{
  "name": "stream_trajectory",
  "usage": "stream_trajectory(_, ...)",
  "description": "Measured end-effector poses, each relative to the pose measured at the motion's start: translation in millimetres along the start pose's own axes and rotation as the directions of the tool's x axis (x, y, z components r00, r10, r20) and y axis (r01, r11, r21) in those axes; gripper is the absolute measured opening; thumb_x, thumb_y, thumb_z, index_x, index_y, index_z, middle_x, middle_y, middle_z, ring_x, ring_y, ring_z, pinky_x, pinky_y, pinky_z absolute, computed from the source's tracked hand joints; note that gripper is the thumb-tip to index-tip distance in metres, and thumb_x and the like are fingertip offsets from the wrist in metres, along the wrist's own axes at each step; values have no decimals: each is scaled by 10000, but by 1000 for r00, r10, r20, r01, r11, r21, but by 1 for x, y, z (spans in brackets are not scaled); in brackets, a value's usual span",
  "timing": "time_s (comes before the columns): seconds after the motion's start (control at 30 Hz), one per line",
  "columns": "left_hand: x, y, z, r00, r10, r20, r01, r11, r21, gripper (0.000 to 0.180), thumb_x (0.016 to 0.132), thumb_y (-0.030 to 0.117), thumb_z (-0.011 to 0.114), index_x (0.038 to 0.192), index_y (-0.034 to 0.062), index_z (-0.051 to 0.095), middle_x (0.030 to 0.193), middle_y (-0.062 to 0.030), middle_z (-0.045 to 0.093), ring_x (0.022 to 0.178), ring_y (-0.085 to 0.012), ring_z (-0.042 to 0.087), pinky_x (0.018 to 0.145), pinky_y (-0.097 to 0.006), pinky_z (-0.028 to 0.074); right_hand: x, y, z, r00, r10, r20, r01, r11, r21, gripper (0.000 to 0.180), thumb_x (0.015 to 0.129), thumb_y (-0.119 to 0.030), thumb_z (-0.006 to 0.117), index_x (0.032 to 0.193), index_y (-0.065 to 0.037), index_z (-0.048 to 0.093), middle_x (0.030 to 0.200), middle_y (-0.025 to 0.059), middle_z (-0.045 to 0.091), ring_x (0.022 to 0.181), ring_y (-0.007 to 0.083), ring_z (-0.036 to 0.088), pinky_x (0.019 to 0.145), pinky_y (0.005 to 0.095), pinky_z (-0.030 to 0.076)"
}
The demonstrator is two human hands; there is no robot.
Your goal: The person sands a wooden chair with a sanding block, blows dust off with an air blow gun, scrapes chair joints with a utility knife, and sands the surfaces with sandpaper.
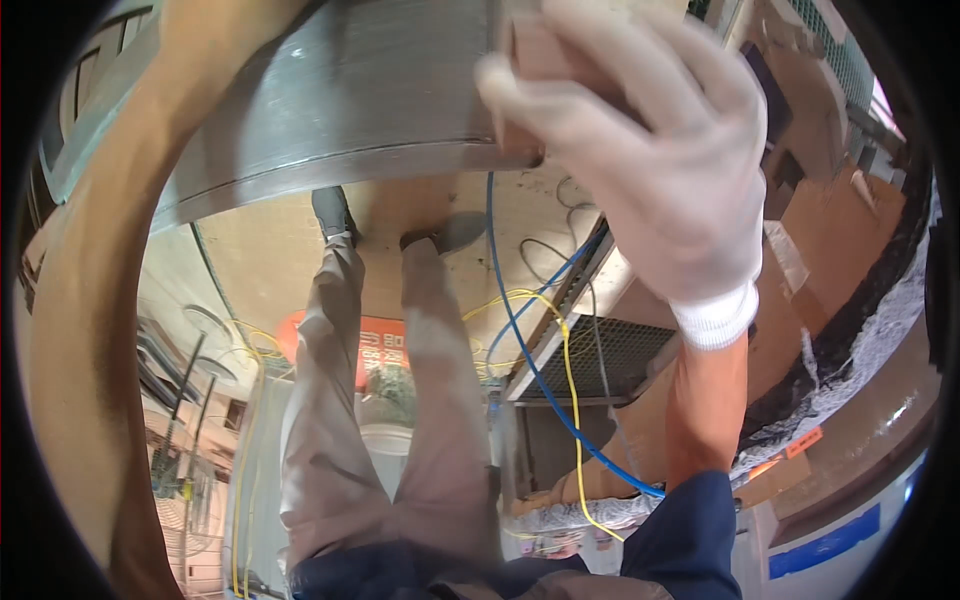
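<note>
A white knit glove covers my right hand (650,140), which is blurred at the upper right. Its thumb and fingers close around a reddish-brown block (545,50), partly hidden by the glove, at the right end of a smooth grey panel (400,90). The block's exact kind cannot be made out. My left forearm (90,300), bare, rises along the left side and crosses over the panel's left end. Beyond the wrist my left hand is cut off by the top edge.
Blue hose (530,360) and yellow cord (572,400) run beside my legs over the tan floor (270,240). Behind my legs are an orange-red item (385,340) and a white bucket (385,438). Brown cardboard (840,250) and a mesh-fronted metal frame (610,350) stand on the right.
</note>
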State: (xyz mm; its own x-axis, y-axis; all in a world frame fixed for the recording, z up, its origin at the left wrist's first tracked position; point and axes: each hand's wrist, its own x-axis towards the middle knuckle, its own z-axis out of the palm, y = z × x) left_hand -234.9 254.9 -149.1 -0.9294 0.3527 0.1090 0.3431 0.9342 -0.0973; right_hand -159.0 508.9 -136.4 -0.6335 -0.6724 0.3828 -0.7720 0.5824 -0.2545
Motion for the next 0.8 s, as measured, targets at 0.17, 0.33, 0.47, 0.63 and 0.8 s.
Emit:
stream_trajectory(0.17,-8,2,27,989,0,-148,-36,970,-242,347,1052,194,423,959,-28,673,696,-217,654,610,-421,633,579,-507,496,1,0,-6,993,-19,113,8,995,99,420,616,-117,752,1029,-177,794,1177,76,715,911,284,653,750,386,535)
stream_trajectory(0.33,-8,-11,28,972,206,-114,-205,978,24,330,1047,141,409,907,-34,652,627,-188,627,563,-396,607,558,-502,473,-6,-20,-11,983,53,178,-58,998,21,439,540,-126,766,971,-199,806,1187,69,718,883,250,631,729,368,530)
stream_trajectory(0.47,-10,-1,34,910,245,-333,-227,969,92,274,1023,138,456,1022,-40,664,587,-176,590,521,-373,574,546,-482,461,-4,-10,0,993,43,113,-44,999,14,427,552,-130,776,965,-234,802,1188,55,716,873,250,627,698,369,526)
stream_trajectory(0.63,-1,5,17,984,32,-173,-84,950,-300,354,1055,188,436,964,-55,676,727,-261,642,684,-448,623,634,-505,491,2,-5,-6,985,108,132,-117,991,58,407,596,-114,773,993,-206,785,1153,64,712,825,256,640,651,369,530)
stream_trajectory(0.8,-4,0,-5,962,-37,271,96,974,-207,320,1050,199,433,1046,-23,664,931,-290,676,884,-468,651,794,-516,514,-11,19,16,979,182,-91,-189,979,-73,367,824,-159,685,1183,-210,739,1226,62,674,1037,327,622,876,502,514)
